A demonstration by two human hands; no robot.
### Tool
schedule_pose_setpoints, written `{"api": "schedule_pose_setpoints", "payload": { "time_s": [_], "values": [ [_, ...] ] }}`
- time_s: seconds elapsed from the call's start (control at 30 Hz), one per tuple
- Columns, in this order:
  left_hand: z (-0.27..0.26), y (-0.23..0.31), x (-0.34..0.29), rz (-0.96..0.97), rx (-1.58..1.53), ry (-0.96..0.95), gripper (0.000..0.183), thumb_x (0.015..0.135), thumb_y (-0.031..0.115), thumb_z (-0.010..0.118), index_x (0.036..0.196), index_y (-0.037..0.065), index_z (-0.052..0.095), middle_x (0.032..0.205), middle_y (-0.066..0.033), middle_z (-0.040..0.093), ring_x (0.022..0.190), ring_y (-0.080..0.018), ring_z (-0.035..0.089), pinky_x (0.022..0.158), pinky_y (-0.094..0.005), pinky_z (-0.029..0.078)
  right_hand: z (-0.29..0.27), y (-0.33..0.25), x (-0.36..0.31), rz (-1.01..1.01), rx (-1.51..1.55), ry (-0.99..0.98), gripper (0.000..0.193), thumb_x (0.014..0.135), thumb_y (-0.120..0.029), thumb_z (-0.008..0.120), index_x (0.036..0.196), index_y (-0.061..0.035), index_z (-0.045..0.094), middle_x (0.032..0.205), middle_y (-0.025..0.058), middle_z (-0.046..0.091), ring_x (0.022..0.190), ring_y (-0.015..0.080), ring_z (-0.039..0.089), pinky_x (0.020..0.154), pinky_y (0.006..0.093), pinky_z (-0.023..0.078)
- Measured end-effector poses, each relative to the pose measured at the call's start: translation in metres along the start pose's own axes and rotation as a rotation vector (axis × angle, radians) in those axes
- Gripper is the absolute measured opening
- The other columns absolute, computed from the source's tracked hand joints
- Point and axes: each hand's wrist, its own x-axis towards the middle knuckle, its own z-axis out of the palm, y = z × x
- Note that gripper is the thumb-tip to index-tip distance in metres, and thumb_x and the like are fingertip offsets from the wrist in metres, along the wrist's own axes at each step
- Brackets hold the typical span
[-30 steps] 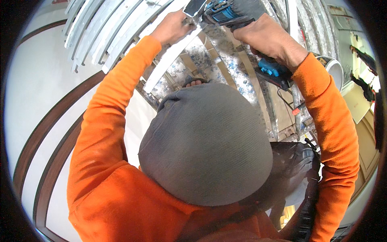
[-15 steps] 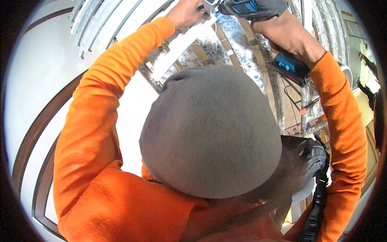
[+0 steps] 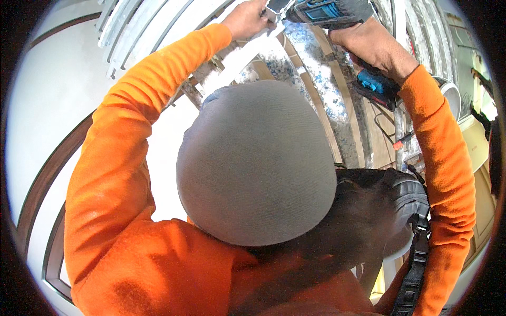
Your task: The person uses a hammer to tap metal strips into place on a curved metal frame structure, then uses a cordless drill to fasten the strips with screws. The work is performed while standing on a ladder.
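My right hand is wrapped around the grip of a blue-and-black cordless drill. The drill points left at the top of the head view, and its battery sits below my wrist. Its front end meets a light metal profile, whose far part is cut off by the upper edge. My left hand is closed on that profile, just left of the drill's front. The exact contact at the drill's tip is too small to tell. Both arms are raised in orange sleeves.
A grey cloth cap hides the middle of the view. Long metal profiles lie at upper left. Beyond the cap are wooden strips and a paint-spattered surface. A black bag with a strap is at lower right, near a white bucket.
The cap has shifted left and slightly up, showing more of the black bag. Both hands stay nearly in place on the profile and the drill.
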Motion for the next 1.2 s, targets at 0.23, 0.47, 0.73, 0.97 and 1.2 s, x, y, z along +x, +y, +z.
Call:
{"api": "schedule_pose_setpoints", "payload": {
  "time_s": [0.23, 0.47, 0.73, 0.97, 1.2],
  "values": [
    [-0.011, 0.02, 0.003, -0.137, -0.09, -0.05, 0.015, 0.087, 0.013, 0.067, 0.101, 0.008, 0.063, 0.09, -0.0171, 0.068, 0.083, -0.038, 0.066, 0.076, -0.0441, 0.053, -0.001, -0.013, -0.003, 0.059, 0.007, 0.003, 0.014, 0.09, -0.014, 0.066, 0.094, -0.0011, 0.067, 0.068, -0.0004, 0.061, 0.054, 0.0084, 0.052, 0.048, 0.029, 0.046],
    [-0.012, 0.019, 0.001, -0.075, -0.12, 0.019, 0.023, 0.088, 0.017, 0.071, 0.109, 0.009, 0.063, 0.098, -0.0175, 0.07, 0.088, -0.036, 0.068, 0.081, -0.0425, 0.054, -0.001, 0.006, 0.0, -0.194, -0.166, 0.058, 0.023, 0.09, -0.017, 0.066, 0.104, 0.0012, 0.066, 0.083, 0.01, 0.067, 0.08, 0.0203, 0.064, 0.081, 0.0369, 0.054],
    [-0.01, 0.014, 0.0, -0.009, -0.108, 0.018, 0.022, 0.09, 0.017, 0.07, 0.108, 0.008, 0.064, 0.096, -0.0167, 0.069, 0.086, -0.0361, 0.067, 0.079, -0.0426, 0.054, 0.001, 0.007, 0.007, -0.175, -0.259, 0.034, 0.021, 0.09, -0.017, 0.064, 0.102, 0.0007, 0.066, 0.082, 0.0119, 0.066, 0.077, 0.0215, 0.062, 0.078, 0.0375, 0.054],
    [-0.005, 0.009, 0.001, 0.017, -0.035, 0.025, 0.019, 0.089, 0.016, 0.07, 0.105, 0.008, 0.065, 0.093, -0.0164, 0.068, 0.084, -0.0357, 0.067, 0.077, -0.0423, 0.053, 0.0, 0.01, 0.007, -0.12, -0.141, 0.004, 0.023, 0.089, -0.015, 0.065, 0.105, 0.0009, 0.065, 0.082, 0.0112, 0.066, 0.074, 0.019, 0.06, 0.074, 0.0356, 0.053],
    [-0.009, 0.017, 0.001, -0.037, -0.089, 0.046, 0.02, 0.087, 0.017, 0.072, 0.104, 0.008, 0.066, 0.096, -0.0166, 0.07, 0.088, -0.035, 0.068, 0.078, -0.042, 0.054, 0.004, 0.008, -0.003, -0.178, -0.166, 0.091, 0.025, 0.09, -0.018, 0.066, 0.105, 0.0009, 0.065, 0.081, 0.0118, 0.066, 0.075, 0.0186, 0.063, 0.072, 0.036, 0.053]
  ]
}}
